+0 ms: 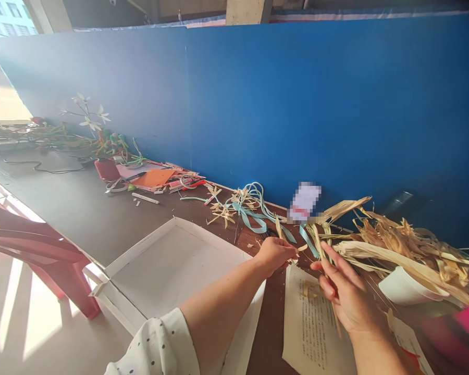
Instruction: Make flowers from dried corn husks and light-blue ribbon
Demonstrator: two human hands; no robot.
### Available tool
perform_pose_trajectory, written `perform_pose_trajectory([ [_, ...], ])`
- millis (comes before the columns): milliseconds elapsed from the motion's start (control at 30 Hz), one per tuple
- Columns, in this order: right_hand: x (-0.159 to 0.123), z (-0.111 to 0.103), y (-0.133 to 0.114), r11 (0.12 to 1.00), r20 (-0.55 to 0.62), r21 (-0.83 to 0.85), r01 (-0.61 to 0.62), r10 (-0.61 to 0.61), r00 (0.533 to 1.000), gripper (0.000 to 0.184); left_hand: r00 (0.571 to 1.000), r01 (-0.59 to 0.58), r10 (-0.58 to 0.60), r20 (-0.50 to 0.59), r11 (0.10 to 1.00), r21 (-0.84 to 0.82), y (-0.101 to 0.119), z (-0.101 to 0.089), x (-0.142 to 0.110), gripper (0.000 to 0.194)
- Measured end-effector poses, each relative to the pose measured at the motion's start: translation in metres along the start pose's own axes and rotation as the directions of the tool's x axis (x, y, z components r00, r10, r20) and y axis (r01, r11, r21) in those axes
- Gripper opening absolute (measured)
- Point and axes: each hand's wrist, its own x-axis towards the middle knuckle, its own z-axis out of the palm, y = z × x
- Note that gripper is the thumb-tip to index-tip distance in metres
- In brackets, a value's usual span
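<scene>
My left hand (275, 256) reaches over the table's near middle, fingers pinched on a small pale piece of corn husk (303, 248). To its right, my right hand (346, 291) curls round a narrow strip of dried corn husk (338, 324), whose end sticks out below the fingers. The two hands are slightly apart, above a printed sheet of paper (310, 312). Beyond them lie pale star-shaped husk flowers (222, 212) and light-blue ribbon (254, 224). A heap of dried corn husks (391, 234) spreads to the right of my right hand.
A shallow white cardboard tray (140, 245) lies left of my forearm. A white bowl (410, 286) sits among the husks. Coloured paper (156, 178) and scraps line the blue partition (316, 104). A red plastic chair (66, 265) stands at the left; something pink blurs at the right edge.
</scene>
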Motion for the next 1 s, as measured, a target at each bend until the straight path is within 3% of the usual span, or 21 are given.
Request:
perform_pose_trajectory([
  [133,-0.002,0.008,0.008,0.993,0.127,-0.101,-0.059,0.071,0.989,0.061,0.999,-0.023,0.023,0.029,1.000,-0.004,-0.001,0.000,0.000,0.008],
  [267,0.005,0.006,0.020,0.985,0.155,-0.169,-0.041,0.067,0.986,0.053,0.998,-0.046,0.044,0.053,0.998,0.037,-0.008,0.000,0.004,0.011],
  [533,0.012,-0.004,0.020,0.928,-0.084,-0.370,0.038,-0.074,0.994,0.041,1.000,-0.018,0.018,0.004,0.991,0.136,-0.008,0.004,0.001,0.008],
  [633,0.012,-0.008,0.014,0.968,-0.179,-0.244,0.061,-0.107,0.978,0.047,1.000,-0.003,0.004,-0.007,0.994,0.112,-0.007,0.003,0.003,0.010],
  [767,0.005,-0.004,0.002,0.998,-0.045,0.055,0.039,-0.036,0.998,0.063,1.000,0.022,-0.022,-0.002,0.999,0.023,-0.005,0.000,0.005,0.013],
  [900,-0.002,0.006,0.001,0.998,0.094,-0.024,-0.052,0.054,0.994,0.066,1.000,-0.005,0.005,0.024,1.000,-0.027,-0.004,0.000,0.003,0.010],
  [1000,0.000,0.009,0.011,0.990,0.133,-0.124,-0.063,0.079,0.988,0.060,0.998,-0.041,0.041,0.056,0.999,-0.010,-0.005,0.001,0.002,0.009],
])
